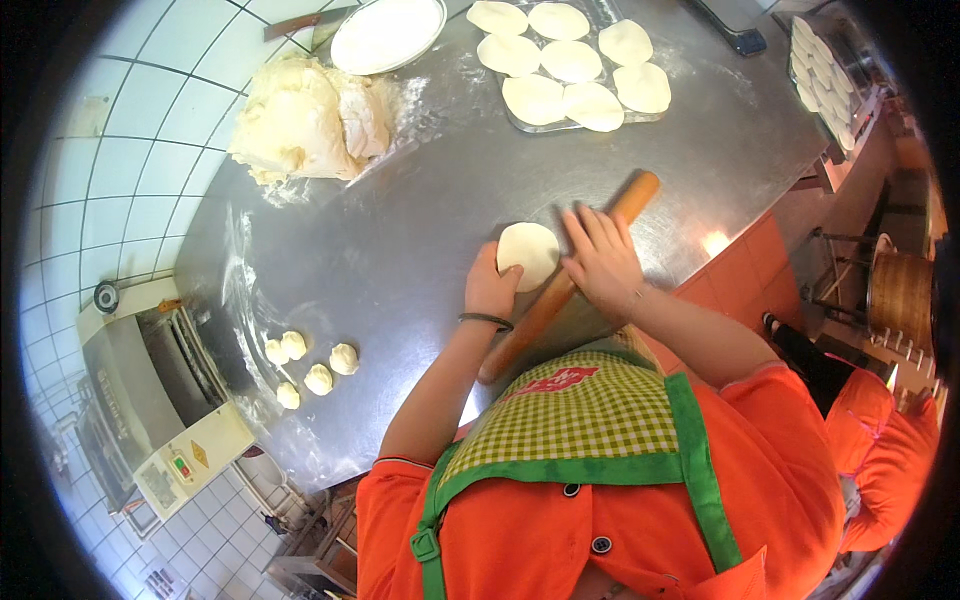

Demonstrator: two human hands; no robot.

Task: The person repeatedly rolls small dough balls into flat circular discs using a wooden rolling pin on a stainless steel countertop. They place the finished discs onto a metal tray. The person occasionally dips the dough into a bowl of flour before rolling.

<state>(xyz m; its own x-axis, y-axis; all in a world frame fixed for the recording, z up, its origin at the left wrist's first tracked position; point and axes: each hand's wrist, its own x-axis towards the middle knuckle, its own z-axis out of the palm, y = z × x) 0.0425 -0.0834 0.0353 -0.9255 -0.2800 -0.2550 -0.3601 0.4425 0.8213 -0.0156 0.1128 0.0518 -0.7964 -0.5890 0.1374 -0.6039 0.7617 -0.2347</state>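
Observation:
My left hand [493, 282] grips the near left edge of a round, flat piece of dough [529, 251], thumb on top. Beside it, my right hand [602, 261] lies flat across a wooden rolling pin [534, 321], fingers apart and palm over the wood. The pin runs slantwise over the metal table, its far end pointing up and right. The dough disc's right edge comes close to the pin; whether they touch is hard to tell. Several small dough balls [318, 379] sit on the table to the left.
A large dough mass [296, 120] rests on flour at the back left, near a white bowl [388, 36] and a knife [307, 24]. Flat dough rounds cover a tray [589, 122] at the back. Another loaded tray [821, 82] stands far right. A machine [165, 390] borders the table's left; a person [877, 450] is at right.

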